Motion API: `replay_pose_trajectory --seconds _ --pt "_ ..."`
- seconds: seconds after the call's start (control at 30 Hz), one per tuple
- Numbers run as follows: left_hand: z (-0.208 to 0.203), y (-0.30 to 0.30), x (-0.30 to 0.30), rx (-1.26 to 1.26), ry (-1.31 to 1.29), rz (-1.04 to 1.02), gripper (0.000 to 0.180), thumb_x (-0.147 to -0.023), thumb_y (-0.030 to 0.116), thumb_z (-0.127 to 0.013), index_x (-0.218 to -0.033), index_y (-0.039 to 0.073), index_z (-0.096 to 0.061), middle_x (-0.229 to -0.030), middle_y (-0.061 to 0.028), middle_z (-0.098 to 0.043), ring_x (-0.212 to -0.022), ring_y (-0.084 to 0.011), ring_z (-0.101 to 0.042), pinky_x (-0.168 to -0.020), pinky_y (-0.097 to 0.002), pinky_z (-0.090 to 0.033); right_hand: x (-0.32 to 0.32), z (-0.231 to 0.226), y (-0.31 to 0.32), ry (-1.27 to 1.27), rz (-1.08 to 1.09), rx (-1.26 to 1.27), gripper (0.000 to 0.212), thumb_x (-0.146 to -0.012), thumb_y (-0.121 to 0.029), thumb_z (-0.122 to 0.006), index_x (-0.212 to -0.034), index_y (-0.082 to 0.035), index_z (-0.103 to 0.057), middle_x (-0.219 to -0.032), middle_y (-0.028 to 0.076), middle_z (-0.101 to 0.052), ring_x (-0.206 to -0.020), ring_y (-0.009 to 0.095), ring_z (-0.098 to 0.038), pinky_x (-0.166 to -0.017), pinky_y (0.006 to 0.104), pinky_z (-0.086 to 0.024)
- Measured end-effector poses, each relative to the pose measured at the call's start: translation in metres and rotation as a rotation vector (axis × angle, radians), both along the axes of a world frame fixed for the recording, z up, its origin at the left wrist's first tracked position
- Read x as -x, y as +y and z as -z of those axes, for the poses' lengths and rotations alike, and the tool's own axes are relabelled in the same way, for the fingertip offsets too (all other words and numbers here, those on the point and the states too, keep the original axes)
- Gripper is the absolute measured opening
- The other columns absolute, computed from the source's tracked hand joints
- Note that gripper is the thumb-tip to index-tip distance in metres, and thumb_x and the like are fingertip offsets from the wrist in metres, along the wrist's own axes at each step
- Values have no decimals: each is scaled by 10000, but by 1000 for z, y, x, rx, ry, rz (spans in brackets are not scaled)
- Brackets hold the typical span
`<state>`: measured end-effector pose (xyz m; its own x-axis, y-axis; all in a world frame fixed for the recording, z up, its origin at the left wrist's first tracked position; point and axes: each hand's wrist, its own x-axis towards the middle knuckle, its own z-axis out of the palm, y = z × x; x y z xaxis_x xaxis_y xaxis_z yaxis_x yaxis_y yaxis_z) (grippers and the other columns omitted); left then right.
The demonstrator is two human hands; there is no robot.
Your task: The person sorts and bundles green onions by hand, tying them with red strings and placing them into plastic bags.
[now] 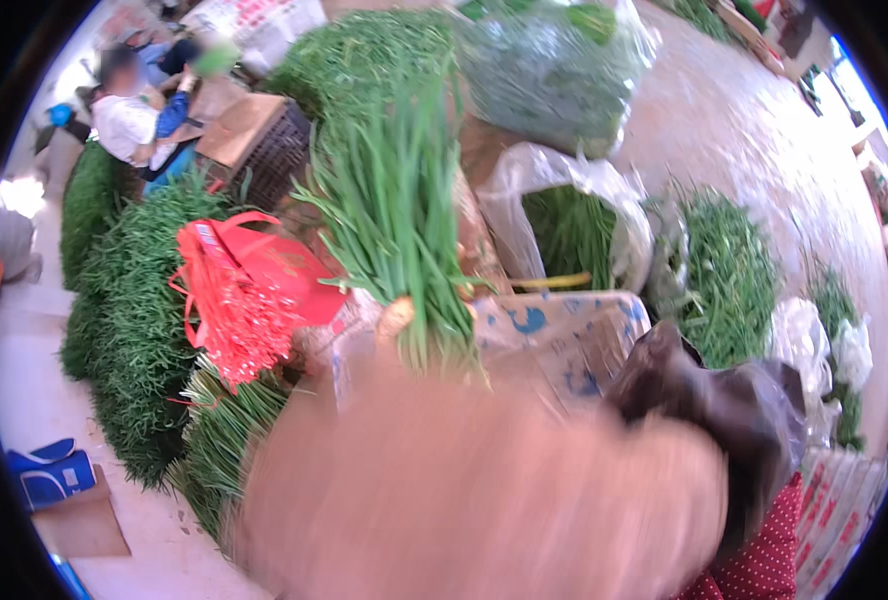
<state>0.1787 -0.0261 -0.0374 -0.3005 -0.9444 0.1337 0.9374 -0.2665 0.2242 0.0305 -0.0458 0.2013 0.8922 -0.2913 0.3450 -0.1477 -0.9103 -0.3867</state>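
Observation:
A bunch of long green chives [394, 210] points away from me at the centre, its leaves fanned out at the far end. At its near end a part of my left hand [396, 318] shows, with the fingers closed round the stalks. My right hand [484, 490] passes very close in front, large and smeared by motion, so its fingers cannot be made out. It hides the near end of the bunch and most of my left hand. Beyond the hands lies a box with a blue-patterned covering [564, 330].
Left of the bunch, red plastic ties [244, 310] lie on a red bag, beside heaped greens [134, 310]. A dark plastic bag [704, 400] is at right. Clear bags of greens [564, 80] stand beyond. A person [134, 120] sits by a crate [274, 150] at far left.

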Motion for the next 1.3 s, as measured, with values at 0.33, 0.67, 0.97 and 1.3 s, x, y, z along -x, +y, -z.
replay_pose_trajectory --seconds 0.33,0.67,0.97,1.3 --pt "-16 -34 -30 180 -850 -464 658 -686 147 -834 -1250 -5 -530 -1100 -144 -648 -955 -269 -653 -886 -397 -526 -6 122 -137 -154 69 -918 784 -736 -358 -832 -1335 4 -479 -1190 82 -624 -1057 207 -572 -927 373 -461" --pt "-15 -98 -76 181 -994 -484 754 -602 -5 -891 -1261 86 -537 -1088 -9 -665 -978 -134 -627 -857 -323 -537 -80 203 -181 -279 407 -961 656 -679 -165 -858 -1229 -18 -532 -1031 66 -664 -935 176 -621 -856 332 -502" --pt "26 -105 -108 231 -1617 -370 573 -751 378 -771 -1213 81 -609 -1148 -50 -672 -1046 -197 -623 -898 -367 -503 -86 247 -179 112 321 -578 574 -723 -141 -766 -1262 -94 -577 -1113 116 -671 -1046 251 -632 -914 354 -488" --pt "34 -133 -125 217 -1731 -180 975 -629 257 -911 -1420 53 -380 -1376 -161 -522 -1231 -241 -512 -1047 -371 -414 -113 223 -180 -225 537 -812 412 -779 -274 -759 -1119 -63 -659 -989 105 -720 -916 213 -684 -827 332 -524"
